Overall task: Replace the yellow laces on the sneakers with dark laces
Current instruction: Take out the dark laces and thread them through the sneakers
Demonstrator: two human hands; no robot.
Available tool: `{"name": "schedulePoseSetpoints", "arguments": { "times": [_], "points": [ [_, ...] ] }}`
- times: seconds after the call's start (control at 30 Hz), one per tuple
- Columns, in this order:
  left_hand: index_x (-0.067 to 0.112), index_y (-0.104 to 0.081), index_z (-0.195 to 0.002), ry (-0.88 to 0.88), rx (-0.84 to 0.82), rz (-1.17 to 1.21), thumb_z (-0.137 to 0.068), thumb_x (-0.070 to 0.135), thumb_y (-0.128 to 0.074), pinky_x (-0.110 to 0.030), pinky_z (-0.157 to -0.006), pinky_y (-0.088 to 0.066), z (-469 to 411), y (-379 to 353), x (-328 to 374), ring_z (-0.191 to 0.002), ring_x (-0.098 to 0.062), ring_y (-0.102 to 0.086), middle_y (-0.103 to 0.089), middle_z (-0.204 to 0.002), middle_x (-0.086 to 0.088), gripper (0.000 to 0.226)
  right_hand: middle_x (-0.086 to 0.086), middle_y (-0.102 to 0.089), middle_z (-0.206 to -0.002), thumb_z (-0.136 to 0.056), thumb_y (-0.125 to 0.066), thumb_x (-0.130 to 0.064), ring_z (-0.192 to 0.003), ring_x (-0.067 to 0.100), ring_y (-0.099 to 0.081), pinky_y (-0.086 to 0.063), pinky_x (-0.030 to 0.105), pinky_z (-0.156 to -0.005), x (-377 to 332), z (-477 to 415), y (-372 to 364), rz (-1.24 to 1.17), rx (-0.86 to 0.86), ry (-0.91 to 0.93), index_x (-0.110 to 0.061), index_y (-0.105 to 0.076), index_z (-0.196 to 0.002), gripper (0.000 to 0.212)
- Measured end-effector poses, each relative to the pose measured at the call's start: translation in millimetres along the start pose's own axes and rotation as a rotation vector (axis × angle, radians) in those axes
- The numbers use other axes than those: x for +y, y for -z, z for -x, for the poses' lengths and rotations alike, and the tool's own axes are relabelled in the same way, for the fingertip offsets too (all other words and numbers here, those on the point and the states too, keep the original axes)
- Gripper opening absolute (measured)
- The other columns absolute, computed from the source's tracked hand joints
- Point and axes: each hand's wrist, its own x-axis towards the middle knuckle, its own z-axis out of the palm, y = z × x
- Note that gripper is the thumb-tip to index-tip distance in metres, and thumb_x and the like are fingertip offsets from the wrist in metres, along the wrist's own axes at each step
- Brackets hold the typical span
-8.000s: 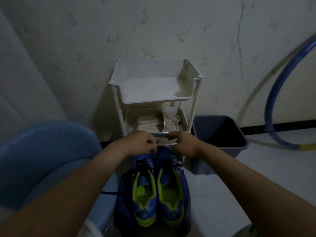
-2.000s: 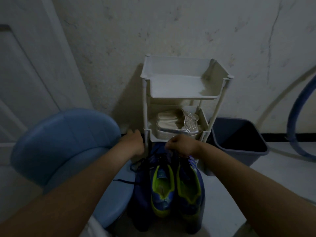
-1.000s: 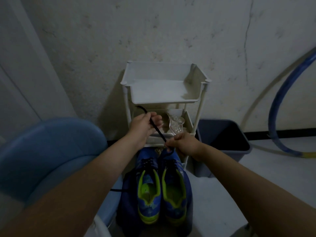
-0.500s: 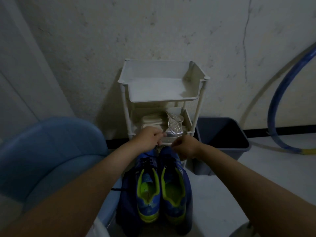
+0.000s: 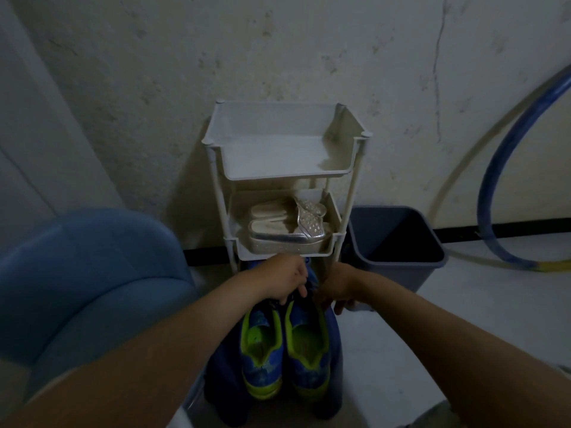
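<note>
Pale floor point(image 5: 463, 310) open at 4 o'clock; white plastic rack point(image 5: 278, 175) at 12 holds silver sandals point(image 5: 278, 239); left hand point(image 5: 282, 281) and right hand point(image 5: 338, 284) curl over blue-lime sneakers point(image 5: 307, 344), grasp impossible to tell.

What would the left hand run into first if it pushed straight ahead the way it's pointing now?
Most likely the front wall of the white rack's lower tray, just beyond the left hand. The tray holds silver sandals. Depth is hard to judge here.
</note>
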Motion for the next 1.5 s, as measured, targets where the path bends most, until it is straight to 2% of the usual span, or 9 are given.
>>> {"name": "schedulePoseSetpoints", "arguments": {
  "times": [0.1, 0.2, 0.33, 0.6, 0.93, 1.07, 1.23, 1.37, 1.5],
  "points": [
    [0.018, -0.063, -0.088, -0.02, 0.01, -0.06, -0.094, 0.018, -0.054, -0.034, -0.06, -0.055, -2, -4, -2, -0.049, -0.014, -0.059, -0.075, -0.085, 0.004, 0.01, 0.007, -0.073, -0.085, -0.087, -0.069, -0.017, -0.078, 0.023, -0.072, -0.056, 0.039, -0.083, 3, -2, 0, -0.006, 0.005, -0.001, -0.008, -0.061, -0.106, 0.022],
    [0.02, -0.076, -0.081, -0.08, 0.057, -0.172, -0.084, 0.019, -0.068, -0.033, -0.073, -0.058, -5, -12, -10, -0.072, -0.009, -0.067, -0.074, -0.081, 0.007, 0.008, 0.008, -0.074, -0.084, -0.087, -0.068, -0.017, -0.075, 0.023, -0.071, -0.057, 0.038, -0.079, 4, -2, 0, -0.002, 0.005, 0.003, -0.006, -0.063, -0.106, 0.022],
    [0.017, -0.079, -0.087, -0.098, 0.124, -0.266, -0.082, 0.019, -0.071, -0.029, -0.08, -0.054, -10, -23, -16, -0.084, -0.008, -0.067, -0.075, -0.09, 0.005, 0.009, 0.005, -0.074, -0.084, -0.092, -0.065, -0.02, -0.06, 0.016, -0.065, -0.046, 0.025, -0.053, 5, 3, 0, 0.026, 0.012, -0.006, -0.005, -0.063, -0.108, 0.022],
    [0.013, -0.079, -0.081, -0.036, 0.187, -0.221, -0.08, 0.022, -0.073, -0.032, -0.077, -0.055, -16, -40, -20, -0.081, -0.01, -0.067, -0.075, -0.083, 0.003, 0.01, 0.009, -0.073, -0.086, -0.089, -0.065, -0.016, -0.06, 0.017, -0.063, -0.036, 0.023, -0.046, 9, 9, 0, -0.029, 0.009, -0.025, 0.003, -0.069, -0.103, 0.024],
    [0.009, -0.076, -0.076, 0.026, 0.223, -0.152, -0.079, 0.023, -0.075, -0.038, -0.077, -0.057, -17, -48, -21, -0.079, -0.014, -0.068, -0.075, -0.083, -0.002, 0.014, 0.004, -0.072, -0.075, -0.089, -0.065, -0.017, -0.058, 0.016, -0.062, -0.034, 0.023, -0.044, 7, 14, 1, -0.042, 0.017, -0.028, -0.001, -0.07, -0.093, 0.018],
    [0.012, -0.078, -0.079, 0.045, 0.198, -0.147, -0.078, 0.025, -0.077, -0.036, -0.078, -0.058, -16, -46, -22, -0.081, -0.011, -0.069, -0.075, -0.083, 0.002, 0.013, 0.009, -0.074, -0.087, -0.093, -0.061, -0.023, -0.062, 0.018, -0.062, -0.034, 0.022, -0.044, 9, 14, -1, -0.061, 0.018, -0.027, -0.002, -0.068, -0.092, 0.022],
    [0.02, -0.075, -0.076, 0.073, 0.247, -0.174, -0.073, 0.022, -0.081, -0.03, -0.077, -0.056, -13, -47, -13, -0.083, -0.008, -0.067, -0.073, -0.084, 0.01, 0.007, 0.01, -0.075, -0.093, -0.091, -0.065, -0.021, -0.063, 0.015, -0.066, -0.038, 0.023, -0.047, 12, 14, -4, -0.007, 0.026, 0.007, 0.0, -0.07, -0.103, 0.025],
    [0.029, -0.06, -0.073, 0.076, 0.174, -0.167, -0.069, 0.022, -0.085, -0.025, -0.068, -0.05, -13, -41, -10, -0.083, -0.011, -0.064, -0.062, -0.078, 0.013, 0.026, 0.007, -0.074, -0.088, -0.092, -0.064, -0.022, -0.063, 0.015, -0.067, -0.04, 0.022, -0.047, 12, 17, -6, 0.01, 0.043, 0.036, -0.002, -0.07, -0.103, 0.023],
    [0.023, -0.071, -0.088, 0.032, 0.068, -0.233, -0.073, 0.026, -0.082, -0.02, -0.072, -0.046, -14, -27, -7, -0.082, -0.005, -0.06, -0.069, -0.091, 0.009, 0.019, 0.016, -0.071, -0.083, -0.094, -0.058, -0.016, -0.064, 0.023, -0.067, -0.045, 0.026, -0.052, 10, 17, 0, -0.03, 0.096, -0.025, 0.003, -0.066, -0.107, 0.024]
  ]
}}
